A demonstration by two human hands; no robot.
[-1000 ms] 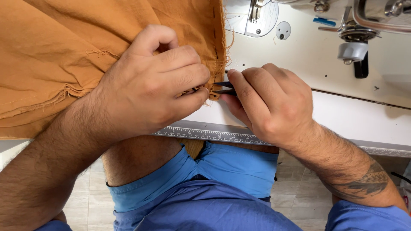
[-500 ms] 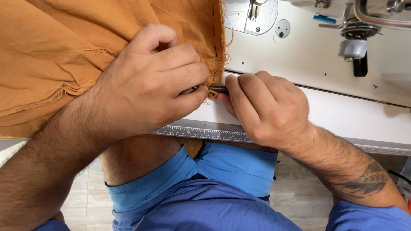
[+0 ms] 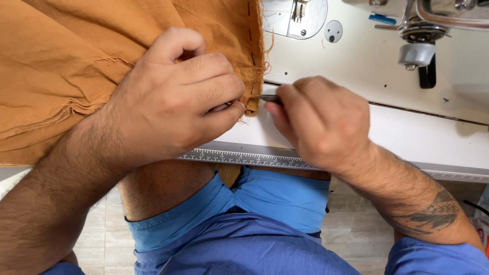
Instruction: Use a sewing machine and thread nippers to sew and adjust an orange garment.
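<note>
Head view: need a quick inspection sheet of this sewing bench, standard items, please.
Surface: white sewing table, ruler strip along its front edge.
Job's things: orange fabric with frayed edge and a dark stitch line; a thin dark metal tool at its corner.
Clutter: nothing seen.
Grippers: left hand pinches the fabric's corner; right hand is closed on the tool, tip at the fabric's edge.
Cables: possibly a dark cord at the right edge, too small to tell.
Surroundings: sewing machine with metal needle plate above; tiled floor below; person seated in blue shorts.
</note>
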